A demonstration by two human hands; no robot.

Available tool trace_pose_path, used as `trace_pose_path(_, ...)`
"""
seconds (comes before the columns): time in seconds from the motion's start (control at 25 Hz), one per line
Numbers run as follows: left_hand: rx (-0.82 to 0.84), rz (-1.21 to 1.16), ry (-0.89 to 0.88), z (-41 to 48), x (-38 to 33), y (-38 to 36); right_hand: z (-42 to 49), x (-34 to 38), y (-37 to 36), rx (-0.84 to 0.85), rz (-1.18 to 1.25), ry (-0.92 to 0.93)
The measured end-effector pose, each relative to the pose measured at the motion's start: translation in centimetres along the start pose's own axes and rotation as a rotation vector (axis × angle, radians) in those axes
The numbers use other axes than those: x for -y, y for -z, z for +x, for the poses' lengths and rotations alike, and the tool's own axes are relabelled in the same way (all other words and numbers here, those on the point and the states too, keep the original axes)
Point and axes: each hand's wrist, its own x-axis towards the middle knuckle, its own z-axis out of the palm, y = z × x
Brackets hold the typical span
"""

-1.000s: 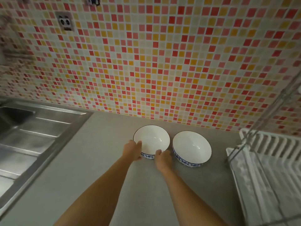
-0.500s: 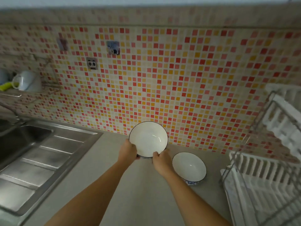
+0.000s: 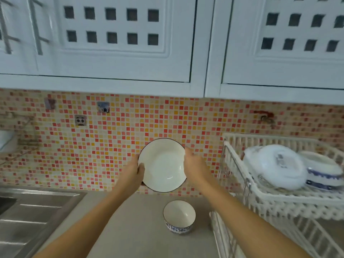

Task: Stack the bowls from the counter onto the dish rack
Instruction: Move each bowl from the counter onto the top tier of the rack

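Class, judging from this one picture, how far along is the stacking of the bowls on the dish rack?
Done: dishes, among them a blue-patterned bowl, already lie on the dish rack's upper tier. In hand: the left hand and right hand hold a white bowl up by the tiled wall. Left: a second bowl stands on the counter.

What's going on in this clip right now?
A person holds a white bowl up in front of the tiled wall, left hand and right hand gripping opposite sides of its rim. A second bowl sits on the counter. The dish rack to the right already carries dishes on its upper tier.
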Motion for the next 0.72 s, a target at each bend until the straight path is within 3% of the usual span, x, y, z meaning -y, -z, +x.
trace_pose_path(0.16, -0.041, 0.055, -0.173, -0.2, -6.5, 0.9, -3.2, -1.5, 4.8, -0.187, -0.144, 0.22)
trace_pose_path(0.28, -0.08, 0.112, -0.348, -1.1, -11.8, 1.0, -4.7, -4.1, 8.5, -0.386, -0.079, 0.31)
trace_pose_path(0.4, -0.345, 0.159, -0.606, -2.5, -16.3, -0.1, -5.3, -6.6, 13.4, -0.549, 0.068, 0.408)
trace_pose_path(0.52, -0.495, 0.263, -0.91, -2.7, -21.2, -3.3, -5.0, -11.0, 18.9, -0.541, 0.092, 0.421)
trace_pose_path(0.72, -0.386, 0.342, -1.0, -1.9, -27.9, -10.1, -5.8, -19.7, 25.1, -0.346, -0.051, 0.384)
